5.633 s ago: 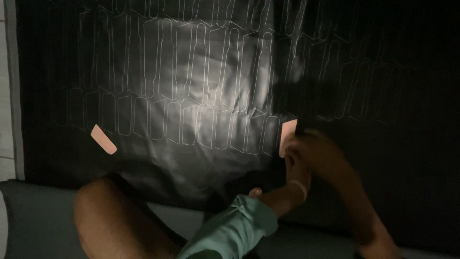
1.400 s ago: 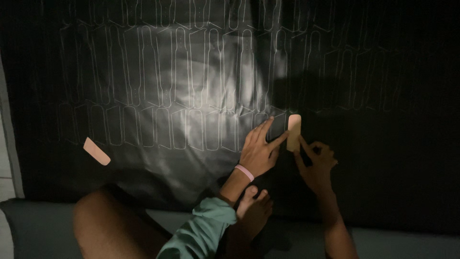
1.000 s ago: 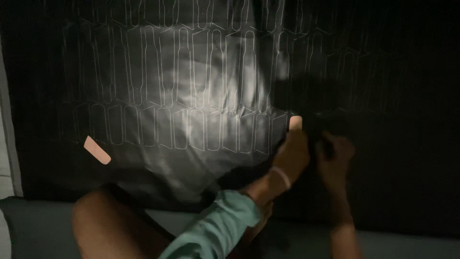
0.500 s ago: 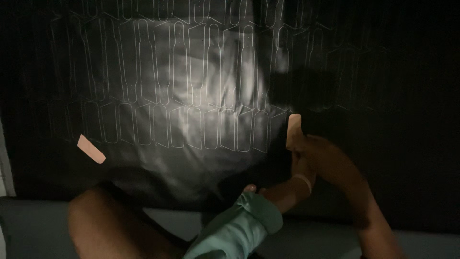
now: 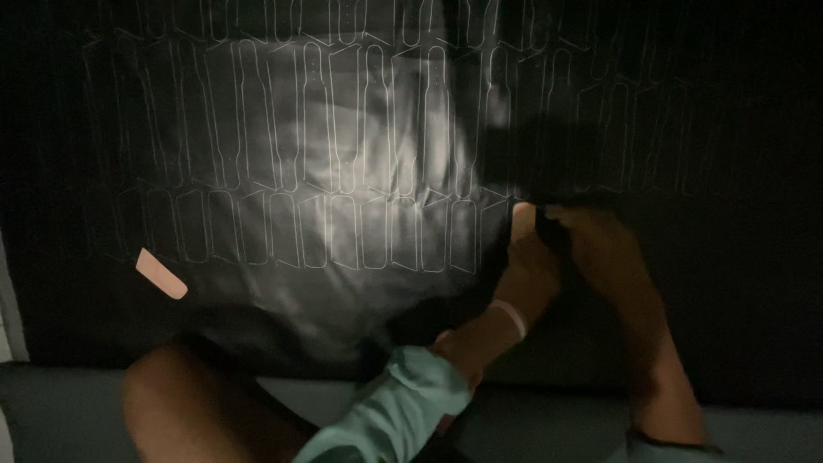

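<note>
A large black sheet [image 5: 326, 197] marked with rows of thin white traced outlines lies spread out in front of me. My left hand [image 5: 530, 273], with a pale wristband and a teal sleeve, lies on a small pink template [image 5: 521, 219] at the sheet's right side, holding it flat. Only the template's upper end shows. My right hand [image 5: 604, 257] is close against the left one, fingers curled toward the template's right edge. A thin dark thing sits between them, too dim to identify. A second pink template [image 5: 161, 273] lies loose at the left.
My bare knee [image 5: 193, 403] rises at the lower left over the sheet's front edge. A grey surface [image 5: 531, 429] runs along the bottom. The right half of the sheet lies in deep shadow. A pale strip [image 5: 7, 317] shows at the far left.
Both hands have stayed at the right pink template, with the left hand now covering more of it. The view has shifted slightly. The loose template at the left has not moved.
</note>
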